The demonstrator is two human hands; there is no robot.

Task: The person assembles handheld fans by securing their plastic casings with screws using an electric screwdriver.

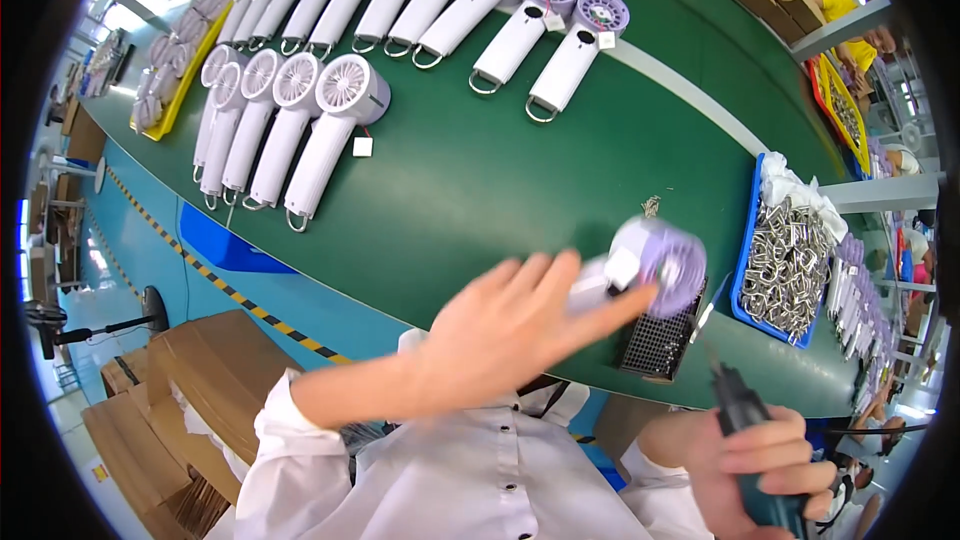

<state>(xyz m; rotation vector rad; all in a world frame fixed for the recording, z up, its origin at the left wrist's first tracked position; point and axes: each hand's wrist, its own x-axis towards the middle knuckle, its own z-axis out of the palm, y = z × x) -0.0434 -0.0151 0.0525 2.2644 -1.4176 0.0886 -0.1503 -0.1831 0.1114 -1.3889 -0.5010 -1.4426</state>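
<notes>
A white handheld fan with a purple round head [680, 268] is in my left hand [505, 325], which wraps over its handle; both are a little blurred. A white connector tag hangs at the fan's head. My right hand [770, 465] grips a dark green electric screwdriver [742, 402], its bit pointing up toward a black screw tray [652, 348] with a grid of holes. The screwdriver's tip is apart from the fan. Just beyond the fan lies a small heap of screws [652, 204] on the green bench.
A blue tray [746, 250] of metal loops [790, 265] stands at the right. Several white fans [325, 150] lie at the left; a row of open-headed fans [505, 45] lines the back. At the far left is a yellow tray [193, 75]. Cardboard boxes [215, 360] stand below left.
</notes>
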